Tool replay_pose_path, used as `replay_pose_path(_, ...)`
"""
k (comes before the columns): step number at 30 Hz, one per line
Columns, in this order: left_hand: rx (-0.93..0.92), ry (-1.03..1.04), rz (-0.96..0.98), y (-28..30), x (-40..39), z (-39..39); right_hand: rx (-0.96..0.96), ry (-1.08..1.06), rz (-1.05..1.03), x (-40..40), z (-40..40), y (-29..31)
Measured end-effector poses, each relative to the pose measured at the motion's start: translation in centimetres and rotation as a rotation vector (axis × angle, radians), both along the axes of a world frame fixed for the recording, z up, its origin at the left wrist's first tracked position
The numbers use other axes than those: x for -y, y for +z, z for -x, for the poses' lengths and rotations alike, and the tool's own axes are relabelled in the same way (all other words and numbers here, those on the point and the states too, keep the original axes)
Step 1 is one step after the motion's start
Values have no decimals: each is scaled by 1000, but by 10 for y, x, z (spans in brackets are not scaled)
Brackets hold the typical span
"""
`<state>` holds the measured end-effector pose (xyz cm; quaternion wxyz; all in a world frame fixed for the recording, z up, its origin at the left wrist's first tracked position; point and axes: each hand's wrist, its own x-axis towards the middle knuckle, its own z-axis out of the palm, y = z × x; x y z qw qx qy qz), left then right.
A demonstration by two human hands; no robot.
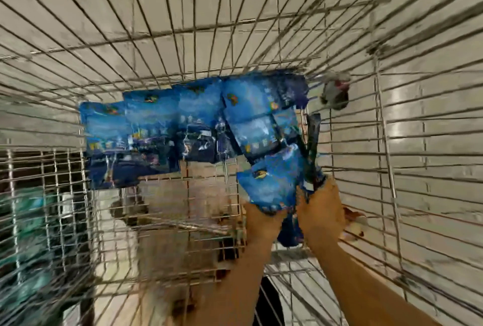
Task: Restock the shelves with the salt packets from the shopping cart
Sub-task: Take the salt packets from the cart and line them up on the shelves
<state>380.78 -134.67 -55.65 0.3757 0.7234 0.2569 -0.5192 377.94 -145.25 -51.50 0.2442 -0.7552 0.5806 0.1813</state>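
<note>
Both hands reach down into the wire cart point(386, 122). The left hand point(264, 221) grips a blue packet point(271, 184) from below. The right hand point(322, 208), just beside it, grips a dark packet point(312, 143) standing on edge. More blue packets point(167, 129) lie flat on the cart floor, farther and to the left.

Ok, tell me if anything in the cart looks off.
Nothing looks torn or spilled, though the frame is blurred. The blue salt packets lie loosely overlapped at different angles on the cart floor. The left hand and right hand grip packets at the right end.
</note>
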Motion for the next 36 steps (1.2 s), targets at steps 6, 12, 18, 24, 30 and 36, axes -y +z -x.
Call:
replay_pose_path(6, 200, 112, -84, 7, 18, 18, 97, -30, 136, -4, 7, -8)
replay_pose_path(12, 244, -125, -215, 26, 4, 18, 191, -89, 88, -5, 10, 6)
replay_pose_path(18, 180, -111, -105, 49, -35, -16, 365, -402, -149, -13, 8, 42)
replay_pose_path(24, 168, 63, 160, 113, -69, -76, 371, -706, -681, -13, -10, 114)
replay_pose_path(30, 142, 196, 159, 214, -105, -128, 467, -655, -858, -37, -41, 226)
replay_pose_path(36, 228, 246, 408, 327, -163, -144, 571, -600, -1015, -66, -53, 343)
